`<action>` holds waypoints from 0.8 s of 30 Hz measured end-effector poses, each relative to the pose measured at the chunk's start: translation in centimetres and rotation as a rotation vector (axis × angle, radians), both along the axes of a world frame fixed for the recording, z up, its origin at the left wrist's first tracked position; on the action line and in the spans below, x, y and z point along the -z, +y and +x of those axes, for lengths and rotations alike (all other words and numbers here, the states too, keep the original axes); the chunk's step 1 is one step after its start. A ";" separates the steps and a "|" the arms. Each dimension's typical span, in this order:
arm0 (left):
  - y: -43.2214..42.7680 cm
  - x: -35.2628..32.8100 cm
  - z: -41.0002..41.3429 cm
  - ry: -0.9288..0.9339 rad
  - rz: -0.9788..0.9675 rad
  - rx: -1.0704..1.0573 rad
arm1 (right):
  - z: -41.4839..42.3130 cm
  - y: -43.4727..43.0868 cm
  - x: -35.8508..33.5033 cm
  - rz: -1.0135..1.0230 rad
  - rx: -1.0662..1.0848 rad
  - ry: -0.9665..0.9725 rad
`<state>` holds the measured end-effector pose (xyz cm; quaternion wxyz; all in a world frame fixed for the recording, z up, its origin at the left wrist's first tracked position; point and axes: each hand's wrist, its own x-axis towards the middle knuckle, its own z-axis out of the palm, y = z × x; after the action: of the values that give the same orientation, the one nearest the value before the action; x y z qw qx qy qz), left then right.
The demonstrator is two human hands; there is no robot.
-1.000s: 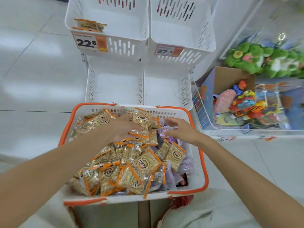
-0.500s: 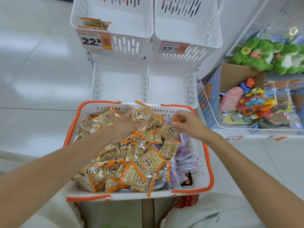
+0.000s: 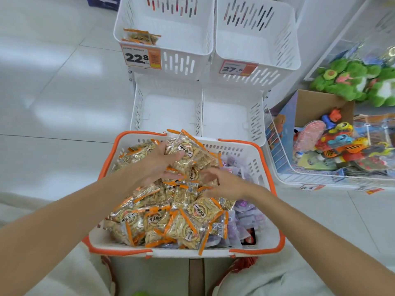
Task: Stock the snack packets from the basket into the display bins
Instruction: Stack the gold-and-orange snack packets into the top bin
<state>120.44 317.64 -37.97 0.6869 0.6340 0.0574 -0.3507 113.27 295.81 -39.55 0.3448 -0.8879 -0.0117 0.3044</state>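
White glossy tiles cover the shop floor (image 3: pixel 53 103), bright with reflected light. Close to the person is a white basket (image 3: pixel 230 146) with an orange rim, heaped with snack packets (image 3: pixel 171 221) lying at all angles, printed faces mostly up. The left hand (image 3: pixel 158 161) curls its fingers round a clutch of packets (image 3: pixel 188 152) at the basket's far side, the top one face-up and tilted. The right hand (image 3: pixel 224 182) lies over the pile, fingers pointing left, too blurred to tell its hold. Beyond stand four white display bins (image 3: pixel 183 39); the upper left holds a few packets (image 3: pixel 140 37). A wire bin (image 3: pixel 277 150) of toys (image 3: pixel 333 146) sits rightmost.
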 end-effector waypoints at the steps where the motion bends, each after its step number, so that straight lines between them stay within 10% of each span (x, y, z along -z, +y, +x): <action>1: 0.2 -0.2 -0.1 0.009 0.001 -0.005 | -0.6 0.3 0.9 -0.034 -0.091 0.067; 7: 0.9 0.0 -0.3 -0.014 0.033 0.020 | -0.2 0.2 2.3 -0.354 -0.306 -0.126; 14: 0.7 -0.3 0.7 -0.117 -0.016 -0.068 | 4.1 -1.2 -5.0 0.523 0.590 -0.176; 24: -0.6 -5.7 4.0 -0.298 -0.020 0.007 | 10.6 4.6 -10.5 0.741 0.523 -0.035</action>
<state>124.44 317.00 -32.29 0.6928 0.6723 -0.0509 -0.2558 123.92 300.39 -29.06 0.7043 -0.6827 0.0992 0.1673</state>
